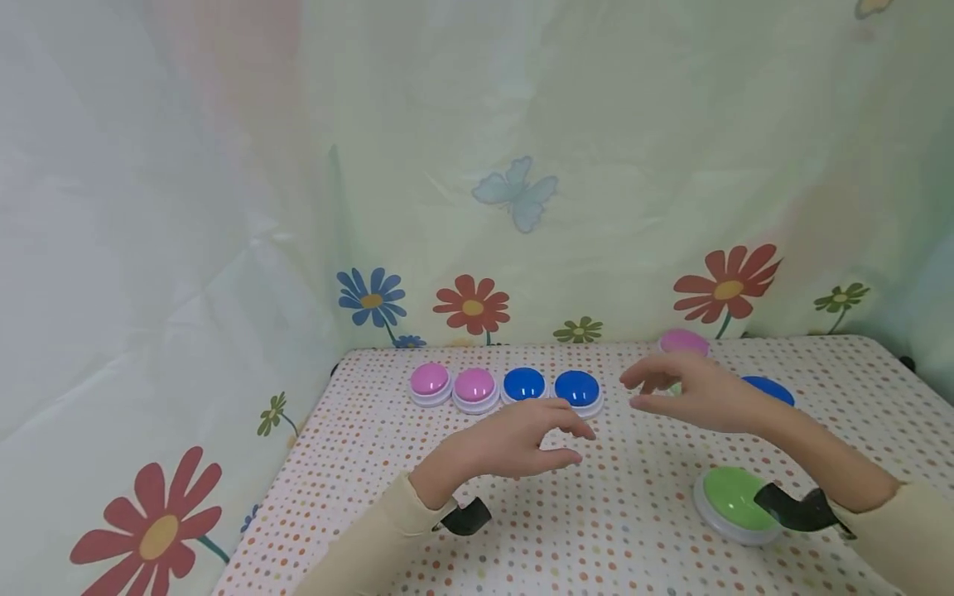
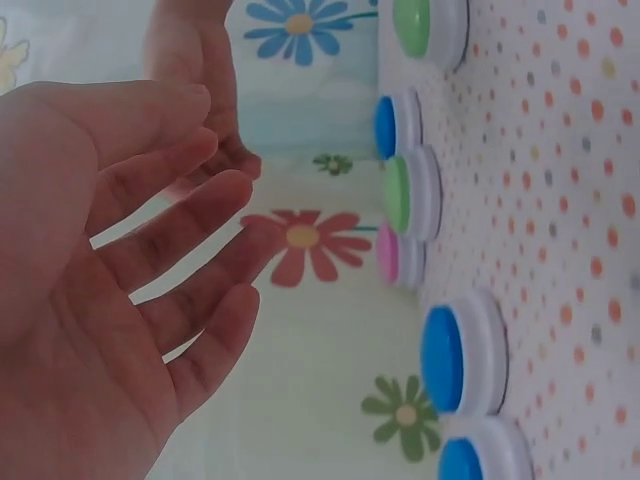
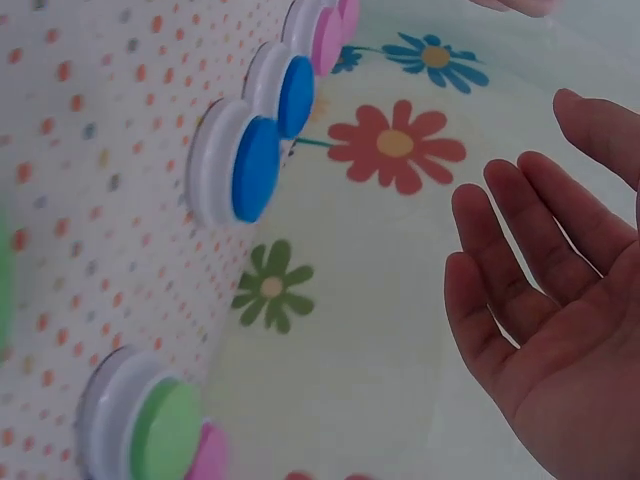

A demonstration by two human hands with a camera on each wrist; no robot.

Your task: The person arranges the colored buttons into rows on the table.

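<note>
My left hand (image 1: 516,439) hovers above the table in front of two blue buttons, its fingers relaxed and holding nothing. Opposite it, my right hand (image 1: 689,393) hangs in the air, also with nothing in it, partly covering a green button. In a row stand a pink button (image 1: 430,380), another pink button (image 1: 474,386), a blue button (image 1: 524,384) and a second blue button (image 1: 577,389), all on white round bases. Below my right forearm sits a large green button (image 1: 738,498). The left wrist view shows the left palm (image 2: 110,300) with loosely bent fingers.
A pink button (image 1: 683,341) stands at the back right, and a blue button (image 1: 768,389) is partly hidden behind the right forearm. The dotted tablecloth (image 1: 566,530) covers the table. A flower-printed curtain (image 1: 611,207) rises behind it and along the left.
</note>
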